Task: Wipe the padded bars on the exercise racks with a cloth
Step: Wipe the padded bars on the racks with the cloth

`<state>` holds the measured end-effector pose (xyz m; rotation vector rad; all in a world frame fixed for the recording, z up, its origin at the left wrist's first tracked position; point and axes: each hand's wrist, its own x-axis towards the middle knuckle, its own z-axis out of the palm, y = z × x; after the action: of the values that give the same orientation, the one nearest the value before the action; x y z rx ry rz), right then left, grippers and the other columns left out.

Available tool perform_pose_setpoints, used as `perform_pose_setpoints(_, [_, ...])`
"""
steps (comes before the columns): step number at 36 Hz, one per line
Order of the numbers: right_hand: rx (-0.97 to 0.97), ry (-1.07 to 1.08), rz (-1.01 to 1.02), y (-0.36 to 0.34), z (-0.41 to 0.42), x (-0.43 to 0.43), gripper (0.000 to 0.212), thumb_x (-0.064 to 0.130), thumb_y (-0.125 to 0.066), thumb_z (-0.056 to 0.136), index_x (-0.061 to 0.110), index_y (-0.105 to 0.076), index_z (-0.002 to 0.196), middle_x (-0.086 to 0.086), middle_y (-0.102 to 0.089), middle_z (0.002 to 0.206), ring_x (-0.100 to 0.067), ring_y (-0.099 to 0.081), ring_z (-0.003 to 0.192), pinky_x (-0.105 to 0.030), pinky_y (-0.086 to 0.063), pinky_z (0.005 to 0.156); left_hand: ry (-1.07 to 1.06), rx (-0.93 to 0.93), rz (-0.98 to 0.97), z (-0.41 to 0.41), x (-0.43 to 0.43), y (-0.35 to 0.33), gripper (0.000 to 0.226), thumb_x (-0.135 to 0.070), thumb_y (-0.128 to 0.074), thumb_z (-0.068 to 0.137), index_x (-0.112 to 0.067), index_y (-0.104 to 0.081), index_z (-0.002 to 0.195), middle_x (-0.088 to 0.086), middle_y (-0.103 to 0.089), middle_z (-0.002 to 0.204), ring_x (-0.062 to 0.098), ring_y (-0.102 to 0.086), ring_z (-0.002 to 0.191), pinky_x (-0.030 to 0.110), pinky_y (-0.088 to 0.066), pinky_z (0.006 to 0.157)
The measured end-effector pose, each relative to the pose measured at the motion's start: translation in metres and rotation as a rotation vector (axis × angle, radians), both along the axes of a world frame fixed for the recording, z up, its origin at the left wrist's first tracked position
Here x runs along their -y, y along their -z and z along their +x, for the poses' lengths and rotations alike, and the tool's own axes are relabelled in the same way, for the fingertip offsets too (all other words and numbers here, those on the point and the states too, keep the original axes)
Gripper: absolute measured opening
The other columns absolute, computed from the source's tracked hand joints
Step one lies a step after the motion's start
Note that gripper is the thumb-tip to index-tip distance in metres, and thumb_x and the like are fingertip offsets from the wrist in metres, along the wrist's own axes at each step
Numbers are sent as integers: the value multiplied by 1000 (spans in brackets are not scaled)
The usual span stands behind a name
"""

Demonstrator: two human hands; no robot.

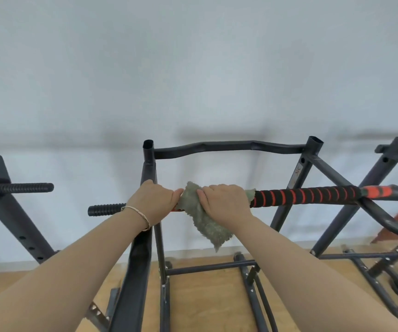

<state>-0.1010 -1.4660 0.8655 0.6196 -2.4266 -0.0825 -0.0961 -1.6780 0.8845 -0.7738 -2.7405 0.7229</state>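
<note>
The right hand [224,202] is curled over a green cloth [205,221] wrapped around the padded bar [305,194], whose black foam with orange spiral stripes runs off to the right, and the cloth's loose end hangs below the bar. Just beside it, the left hand [154,202], with a bracelet [140,216] on its wrist, grips the same bar, which sits on a dark metal rack [148,164] over a wooden floor [205,303].
</note>
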Motion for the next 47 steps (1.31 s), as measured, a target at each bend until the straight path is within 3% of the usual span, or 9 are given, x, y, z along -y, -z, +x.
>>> perform_pose_setpoints(7, [63,-22,-123,-4,-2,-13,39,33,-40,101,18,-50,66,5,-48,53,-17,-44,44,-28,-29,42,-26,-6,67,2,1,5,24,-21,-58,91,-25,-35,88,-9,-39,57,19,-49,56,32,-38,61])
perform_pose_setpoints(10, [229,42,-75,-18,-2,-27,18,21,-44,102,12,-60,100,1,-58,84,-19,-60,75,-31,-46,60,-2,-19,99,1,3,7,35,-27,-72,80,-26,-37,82,-8,-43,56,17,-42,52,30,-27,58])
perform_pose_setpoints(14, [314,81,-673,-52,-3,-63,29,21,-36,108,4,-59,107,-12,-64,93,-31,-63,81,-45,-53,75,-20,-51,90,-2,3,9,20,-32,-64,88,-29,-50,101,-10,-53,70,15,-45,65,30,-29,62])
perform_pose_setpoints(17, [385,36,-1088,-61,-5,-79,36,37,-35,108,14,-59,95,-2,-65,80,-16,-63,75,-33,-51,69,-37,-68,64,-2,-1,4,24,-33,-61,90,-29,-50,110,-10,-60,79,16,-49,70,30,-30,63])
perform_pose_setpoints(25, [255,-214,20,-27,-11,-58,23,42,-38,106,26,-51,96,4,-58,82,-21,-58,69,-36,-47,54,-28,63,31,-15,-14,2,29,-34,-53,95,-26,-33,116,-9,-56,79,12,-53,61,26,-44,62])
perform_pose_setpoints(33, [505,-238,337,-44,-32,-44,56,17,-42,103,42,-26,150,9,-58,111,-22,-52,84,-34,-45,61,-34,43,-47,-18,-16,4,33,-33,-53,96,-19,-44,125,-6,-64,85,16,-55,64,28,-44,72])
perform_pose_setpoints(38, [1160,24,-100,-66,-44,-28,46,54,-32,101,21,-63,113,-9,-68,88,-25,-65,72,-31,-52,57,-4,28,-55,-18,-13,7,41,-33,-54,97,-18,-43,133,-3,-66,92,17,-57,68,31,-45,77])
perform_pose_setpoints(43, [1074,10,-222,-77,-52,-17,39,36,-34,107,25,-63,131,-7,-63,130,-28,-59,116,-37,-44,102,79,40,24,-15,-11,4,43,-30,-60,93,-19,-44,131,-1,-63,90,18,-58,72,35,-50,74])
perform_pose_setpoints(47, [1002,0,-894,-90,-44,-8,56,55,-42,100,10,-71,82,-9,-71,80,-21,-65,67,-37,-54,82,167,-35,206,-13,-9,0,18,-27,-69,86,-23,-54,95,-6,-52,69,15,-46,60,32,-48,56])
